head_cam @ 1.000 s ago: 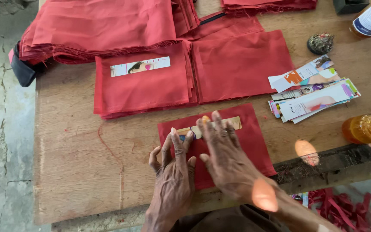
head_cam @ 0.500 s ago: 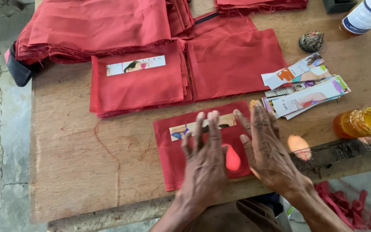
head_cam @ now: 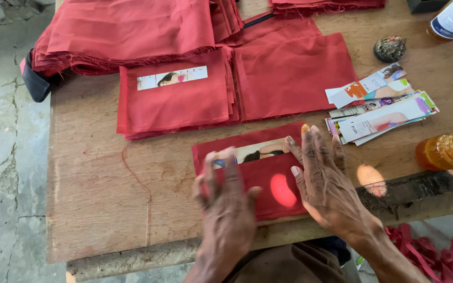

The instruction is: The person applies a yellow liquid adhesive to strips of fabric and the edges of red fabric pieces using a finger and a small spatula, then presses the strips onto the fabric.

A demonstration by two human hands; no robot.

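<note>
Two flat hands on one folded red cloth piece at the near edge of the wooden table. Left hand blurred, fingers spread, pressing the cloth's left half; half a second ago it sat further right. Right hand open, fingertips touching a glossy printed paper strip on the cloth. Right of fingers: paper strip stack, amber glass jar.

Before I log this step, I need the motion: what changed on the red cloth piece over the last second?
Both hands spread apart: the left hand slid to the left end of the red cloth piece, the right hand to its right end, uncovering the printed strip. Neither hand gripped anything. The cloth stacks and cards stayed put.
</note>
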